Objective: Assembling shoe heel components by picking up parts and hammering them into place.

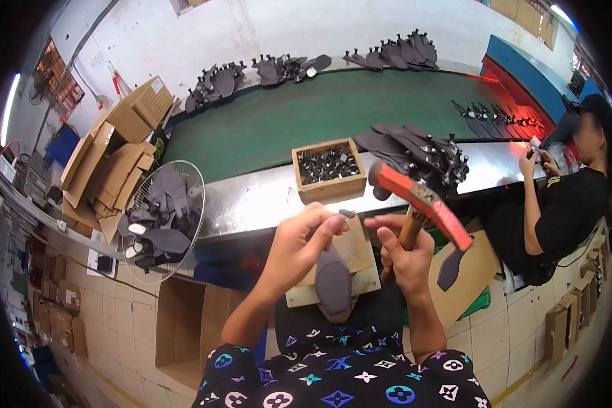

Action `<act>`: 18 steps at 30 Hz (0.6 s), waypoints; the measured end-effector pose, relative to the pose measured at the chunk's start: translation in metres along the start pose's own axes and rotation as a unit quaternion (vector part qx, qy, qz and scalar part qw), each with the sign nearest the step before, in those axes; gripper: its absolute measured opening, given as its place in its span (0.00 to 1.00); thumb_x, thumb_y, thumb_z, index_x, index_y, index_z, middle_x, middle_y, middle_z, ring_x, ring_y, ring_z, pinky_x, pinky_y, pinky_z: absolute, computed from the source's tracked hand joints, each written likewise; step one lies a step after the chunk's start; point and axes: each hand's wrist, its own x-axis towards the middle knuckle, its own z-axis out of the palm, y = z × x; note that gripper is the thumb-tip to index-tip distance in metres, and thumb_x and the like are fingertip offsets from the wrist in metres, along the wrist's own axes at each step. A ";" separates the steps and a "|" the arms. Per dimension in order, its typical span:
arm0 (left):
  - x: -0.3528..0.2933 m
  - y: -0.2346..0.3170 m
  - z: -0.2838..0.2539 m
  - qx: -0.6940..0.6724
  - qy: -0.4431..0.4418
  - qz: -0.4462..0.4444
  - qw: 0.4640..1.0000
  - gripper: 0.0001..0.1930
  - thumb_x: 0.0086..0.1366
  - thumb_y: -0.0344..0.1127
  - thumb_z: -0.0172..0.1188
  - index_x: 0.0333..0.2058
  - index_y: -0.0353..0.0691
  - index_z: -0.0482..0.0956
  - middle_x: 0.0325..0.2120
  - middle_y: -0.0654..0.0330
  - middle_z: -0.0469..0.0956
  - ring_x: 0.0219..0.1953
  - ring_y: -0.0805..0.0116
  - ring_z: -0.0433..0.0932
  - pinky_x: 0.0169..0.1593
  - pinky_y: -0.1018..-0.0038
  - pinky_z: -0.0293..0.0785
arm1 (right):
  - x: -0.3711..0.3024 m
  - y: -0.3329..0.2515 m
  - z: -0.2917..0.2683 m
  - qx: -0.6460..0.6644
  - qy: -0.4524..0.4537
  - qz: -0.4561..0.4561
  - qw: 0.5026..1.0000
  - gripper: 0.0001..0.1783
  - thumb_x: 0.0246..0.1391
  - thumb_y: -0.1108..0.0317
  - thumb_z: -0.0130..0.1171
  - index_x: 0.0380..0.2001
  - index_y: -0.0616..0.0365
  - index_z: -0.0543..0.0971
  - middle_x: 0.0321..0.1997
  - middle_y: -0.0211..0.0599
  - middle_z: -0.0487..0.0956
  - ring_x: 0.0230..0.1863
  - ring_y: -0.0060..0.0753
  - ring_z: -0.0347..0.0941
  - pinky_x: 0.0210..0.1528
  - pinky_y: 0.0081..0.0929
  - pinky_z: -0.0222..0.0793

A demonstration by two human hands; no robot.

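My left hand (306, 241) is closed in a pinch, with a small dark piece (347, 213) at its fingertips. My right hand (408, 251) is wrapped round the wooden handle of a hammer (418, 197), whose red-painted head is raised above the hand. Below and between both hands, a dark grey shoe sole (334, 282) lies on a pale work block (367, 279). Just beyond them stands a wooden box (330, 188) full of small black and silver pieces.
Dark soles (408, 149) are heaped right of the box, and more lie along the green conveyor belt (265, 122). A wire basket (160, 221) of soles and cardboard boxes (109, 170) are at the left. A co-worker (557, 197) sits at the right, handling something small.
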 end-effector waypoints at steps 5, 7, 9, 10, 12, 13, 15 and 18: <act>-0.030 0.002 0.005 -0.395 -0.071 -0.134 0.906 0.14 0.76 0.44 0.49 0.41 0.38 0.75 0.28 0.68 0.70 0.28 0.79 0.68 0.30 0.83 0.62 | 0.000 -0.023 0.025 0.048 -0.083 -0.055 0.994 0.14 0.61 0.67 0.63 0.45 0.67 0.78 0.45 0.50 0.83 0.15 0.10 0.65 0.16 0.12 0.61; -0.035 0.010 0.011 -0.405 -0.046 -0.153 0.900 0.14 0.77 0.46 0.47 0.40 0.40 0.71 0.29 0.67 0.68 0.27 0.79 0.67 0.29 0.83 0.58 | -0.002 -0.024 0.031 0.057 -0.099 -0.064 0.991 0.14 0.60 0.69 0.64 0.44 0.67 0.78 0.48 0.53 0.82 0.17 0.11 0.67 0.16 0.11 0.61; -0.038 0.006 0.012 -0.470 -0.081 -0.151 0.866 0.15 0.77 0.47 0.44 0.39 0.41 0.69 0.29 0.66 0.67 0.27 0.77 0.67 0.28 0.82 0.56 | -0.004 -0.024 0.036 0.061 -0.114 -0.106 0.986 0.13 0.60 0.70 0.64 0.44 0.67 0.78 0.48 0.54 0.82 0.18 0.12 0.69 0.17 0.11 0.62; -0.039 0.005 0.013 -0.466 -0.088 -0.155 0.867 0.15 0.77 0.48 0.43 0.38 0.42 0.67 0.29 0.66 0.66 0.27 0.77 0.67 0.28 0.81 0.55 | -0.005 -0.026 0.036 0.057 -0.112 -0.102 0.987 0.13 0.60 0.70 0.64 0.44 0.67 0.78 0.48 0.54 0.82 0.18 0.12 0.69 0.17 0.11 0.62; -0.040 0.001 0.014 -0.470 -0.097 -0.160 0.862 0.15 0.77 0.48 0.43 0.38 0.42 0.67 0.29 0.66 0.66 0.27 0.77 0.67 0.28 0.81 0.55 | -0.006 -0.027 0.038 0.060 -0.121 -0.118 0.984 0.13 0.58 0.73 0.65 0.44 0.68 0.78 0.47 0.53 0.82 0.19 0.14 0.70 0.17 0.11 0.63; -0.041 0.000 0.015 -0.471 -0.103 -0.163 0.861 0.15 0.77 0.48 0.43 0.38 0.42 0.67 0.29 0.66 0.66 0.27 0.77 0.67 0.28 0.81 0.55 | -0.006 -0.026 0.039 0.060 -0.121 -0.113 0.984 0.13 0.58 0.73 0.65 0.44 0.68 0.78 0.47 0.53 0.82 0.19 0.14 0.70 0.17 0.11 0.63; -0.040 -0.001 0.015 -0.475 -0.099 -0.174 0.857 0.16 0.77 0.48 0.43 0.38 0.42 0.67 0.28 0.66 0.66 0.26 0.77 0.67 0.28 0.81 0.55 | -0.006 -0.025 0.039 0.046 -0.120 -0.115 0.985 0.13 0.57 0.75 0.65 0.44 0.69 0.78 0.46 0.51 0.82 0.19 0.16 0.72 0.16 0.11 0.64; -0.040 -0.009 0.017 -0.446 -0.084 -0.192 0.870 0.16 0.77 0.48 0.43 0.38 0.41 0.69 0.28 0.66 0.68 0.27 0.77 0.68 0.29 0.81 0.57 | -0.004 -0.021 0.041 0.047 -0.109 -0.095 0.988 0.11 0.56 0.77 0.65 0.41 0.70 0.79 0.45 0.49 0.81 0.21 0.18 0.74 0.16 0.12 0.64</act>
